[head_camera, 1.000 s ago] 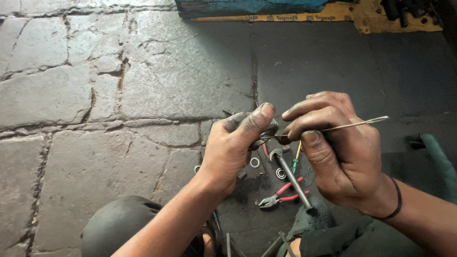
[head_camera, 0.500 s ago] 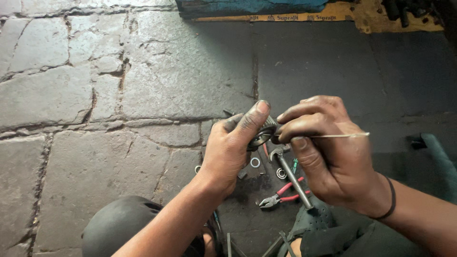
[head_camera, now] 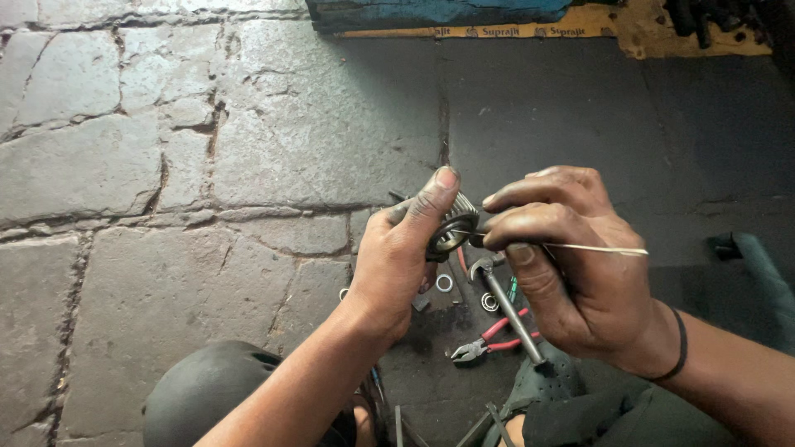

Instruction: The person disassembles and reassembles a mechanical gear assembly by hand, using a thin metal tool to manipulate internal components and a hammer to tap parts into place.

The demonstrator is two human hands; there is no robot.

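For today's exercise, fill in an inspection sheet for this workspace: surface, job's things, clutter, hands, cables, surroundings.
Surface: grey stone floor, cracked joints, dark oily patch near the tools.
Job's things: gear with a thin rod at its bore.
Clutter: pliers with red handles, hammer, bearing, ring.
Hands: left hand grips the gear; right hand pinches the rod.
Cables: nothing seen.
Surroundings: dark helmet below left, blue cloth and yellow board at top.
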